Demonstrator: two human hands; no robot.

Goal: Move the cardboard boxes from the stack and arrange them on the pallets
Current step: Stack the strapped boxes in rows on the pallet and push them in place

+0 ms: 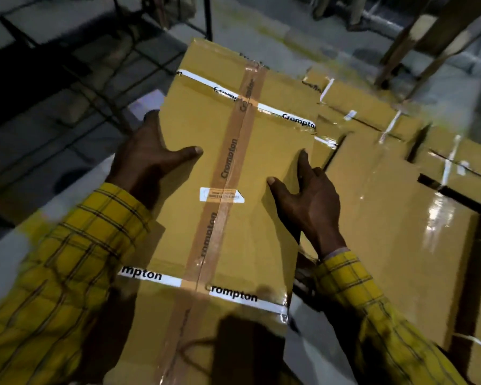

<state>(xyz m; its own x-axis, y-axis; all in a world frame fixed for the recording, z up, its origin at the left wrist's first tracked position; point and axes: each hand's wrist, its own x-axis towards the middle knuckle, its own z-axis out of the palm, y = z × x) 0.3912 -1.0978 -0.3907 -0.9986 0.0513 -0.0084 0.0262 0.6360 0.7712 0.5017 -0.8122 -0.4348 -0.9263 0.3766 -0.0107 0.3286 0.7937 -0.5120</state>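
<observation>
We see the left hand (147, 159) clasping the left edge of a long cardboard box (228, 195), thumb flat on its top and fingers wrapped out of sight over the side. The right hand (306, 201) grips the opposite edge the same way, thumb on top. Both sleeves (61, 273) are yellow plaid. The box, sealed with brown tape (228, 168) printed "Crompton" and crossed by white straps (233, 295), carries a small white label (221, 195). It is held just left of more boxes (395, 218) lying flat side by side. Grey floor (53, 134) shows at left.
</observation>
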